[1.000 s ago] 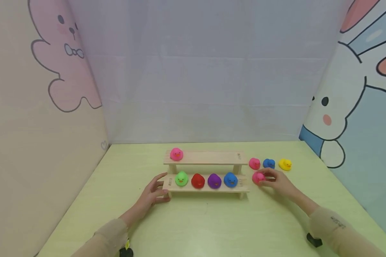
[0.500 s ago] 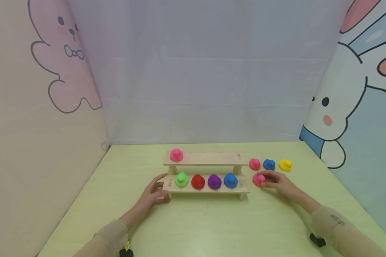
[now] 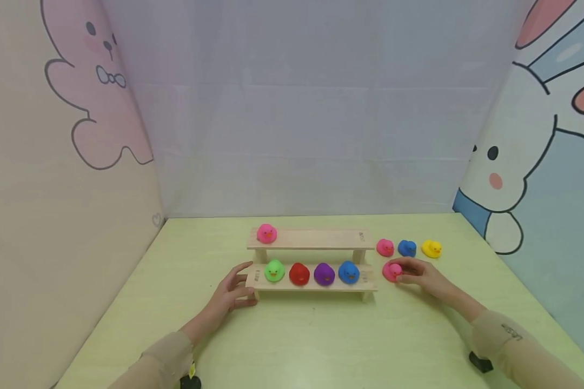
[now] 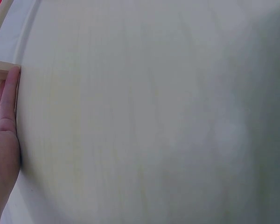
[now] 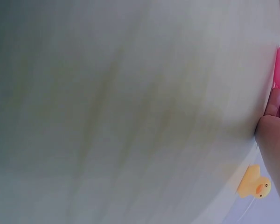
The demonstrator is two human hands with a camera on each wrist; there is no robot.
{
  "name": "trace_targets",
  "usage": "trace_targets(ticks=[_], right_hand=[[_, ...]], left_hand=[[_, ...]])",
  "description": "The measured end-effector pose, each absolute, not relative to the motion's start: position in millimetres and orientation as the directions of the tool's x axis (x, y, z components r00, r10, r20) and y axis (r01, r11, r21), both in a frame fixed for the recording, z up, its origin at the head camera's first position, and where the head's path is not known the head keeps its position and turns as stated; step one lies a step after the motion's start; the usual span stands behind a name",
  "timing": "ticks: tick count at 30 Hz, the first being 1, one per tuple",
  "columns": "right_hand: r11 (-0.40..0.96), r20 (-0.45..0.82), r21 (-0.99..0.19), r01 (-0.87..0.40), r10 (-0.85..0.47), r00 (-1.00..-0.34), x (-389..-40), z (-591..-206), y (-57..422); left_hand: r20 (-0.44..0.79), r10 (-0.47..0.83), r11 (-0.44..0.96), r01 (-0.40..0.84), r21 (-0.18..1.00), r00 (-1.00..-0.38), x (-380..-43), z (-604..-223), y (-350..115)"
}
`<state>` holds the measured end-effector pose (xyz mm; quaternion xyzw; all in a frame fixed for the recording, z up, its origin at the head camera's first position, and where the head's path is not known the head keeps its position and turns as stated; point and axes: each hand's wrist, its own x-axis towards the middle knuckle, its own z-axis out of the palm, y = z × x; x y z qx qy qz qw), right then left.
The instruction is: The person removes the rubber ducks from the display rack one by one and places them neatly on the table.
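A two-tier wooden stand [image 3: 316, 239] stands on the table. On its lower tier sit a green rubber duck [image 3: 274, 271], a red one, a purple one and a blue rubber duck [image 3: 349, 273]. One pink rubber duck [image 3: 266, 234] is at the left of the upper tier. My left hand [image 3: 227, 292] holds the left end of the lower tier, fingers behind and thumb side in front; the left wrist view shows a finger [image 4: 9, 95] against the wood. To the right of the stand, my right hand [image 3: 420, 276] pinches another pink rubber duck [image 3: 392, 272] low over the table.
Behind the right hand, a third pink duck [image 3: 385, 248], a second blue duck [image 3: 407, 248] and a yellow duck [image 3: 431, 249] stand in a row on the table [image 3: 297, 340]. Walls with cartoon animals close off the left, right and back.
The pink duck in my right hand has shifted slightly towards me and turned a little, the hand moving with it. My left hand stays at the stand's end.
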<state>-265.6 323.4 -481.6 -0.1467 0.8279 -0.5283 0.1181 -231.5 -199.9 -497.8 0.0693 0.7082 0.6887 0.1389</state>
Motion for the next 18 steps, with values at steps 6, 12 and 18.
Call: trace_targets(ticks=[6, 12, 18], right_hand=[[0.392, -0.033, -0.912, -0.125, -0.372, -0.928, -265.3, -481.6, 323.0], [0.403, -0.049, -0.908, -0.114, -0.372, -0.927, -266.0, -481.8, 323.0], [0.404, -0.044, -0.907, -0.117, -0.369, -0.929, -266.3, -482.0, 323.6]], left_hand=[[-0.103, 0.287, 0.044, -0.095, 0.995, -0.952, -230.9, -497.0, -199.8], [-0.103, 0.284, 0.042, -0.095, 0.995, -0.953, -230.7, -497.8, -200.7], [-0.108, 0.287, 0.044, -0.099, 0.994, -0.952, -232.2, -498.8, -200.7]])
